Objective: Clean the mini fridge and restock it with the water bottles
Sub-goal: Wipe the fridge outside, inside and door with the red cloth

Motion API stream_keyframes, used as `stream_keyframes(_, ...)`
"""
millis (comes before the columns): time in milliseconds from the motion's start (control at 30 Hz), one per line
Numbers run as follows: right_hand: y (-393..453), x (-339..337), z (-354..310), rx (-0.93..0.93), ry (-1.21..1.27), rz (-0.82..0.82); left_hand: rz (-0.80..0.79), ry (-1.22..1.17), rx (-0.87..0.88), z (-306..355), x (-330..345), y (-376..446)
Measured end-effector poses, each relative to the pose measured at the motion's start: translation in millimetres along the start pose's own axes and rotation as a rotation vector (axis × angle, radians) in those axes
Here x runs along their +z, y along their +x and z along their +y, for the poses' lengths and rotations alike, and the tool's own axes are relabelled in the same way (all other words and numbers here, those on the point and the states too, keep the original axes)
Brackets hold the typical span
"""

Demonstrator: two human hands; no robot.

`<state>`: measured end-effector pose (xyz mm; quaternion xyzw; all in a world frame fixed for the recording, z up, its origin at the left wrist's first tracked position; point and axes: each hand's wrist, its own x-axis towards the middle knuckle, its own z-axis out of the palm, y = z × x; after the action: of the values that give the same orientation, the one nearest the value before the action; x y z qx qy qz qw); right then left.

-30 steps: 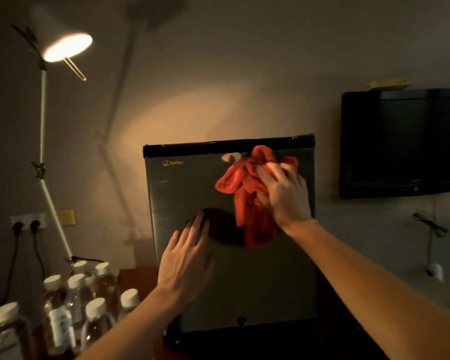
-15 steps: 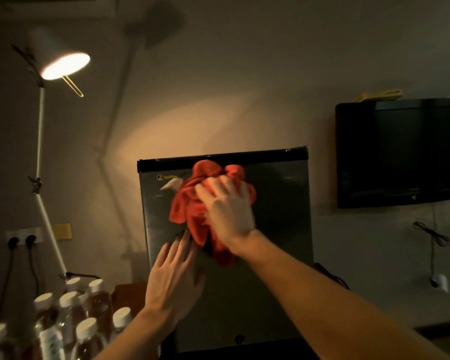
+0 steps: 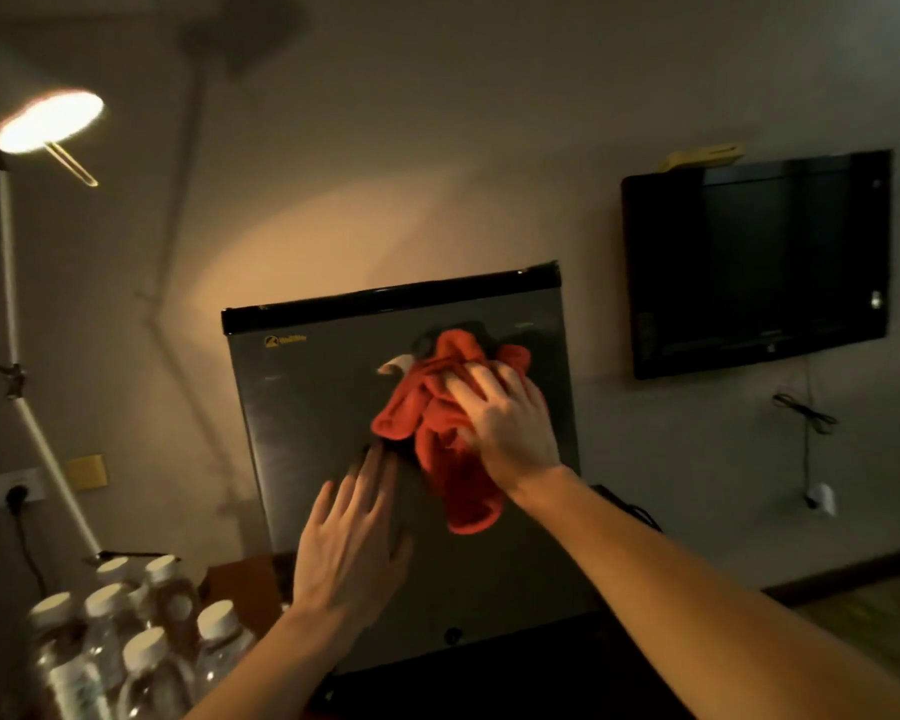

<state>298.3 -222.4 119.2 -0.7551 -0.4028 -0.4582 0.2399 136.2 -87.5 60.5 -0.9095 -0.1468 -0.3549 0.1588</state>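
While flat on the mini fridge (image 3: pixel 302 418) door, red cloth (image 3: pixel 437 433) under the straight-fingered right hand (image 3: pixel 505 423).

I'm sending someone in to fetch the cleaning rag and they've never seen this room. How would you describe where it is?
Find the grey mini fridge against the wall, left of the wall-mounted TV. On the upper right of its closed door, the right hand presses a crumpled cloth to the surface. It is the only bright orange-red thing there; the left hand lies flat on the door below it.
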Motion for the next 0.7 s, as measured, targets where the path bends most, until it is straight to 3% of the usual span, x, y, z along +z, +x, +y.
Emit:
stream_keyframes(167,-23.7,-24.9,63.5,0.192,0.012,-0.034,0.048,-0.046,0.067,32.7,-3.1,3.3)
stream_keyframes(433,27.3,-33.7,63.9,0.175,-0.043,0.060,0.048,-0.128,0.060,45.1,25.0,18.5)
stream_keyframes(700,-12.0,-12.5,78.3,-0.232,-0.079,-0.004,0.180,-0.101,0.073,92.6,49.7,43.1)
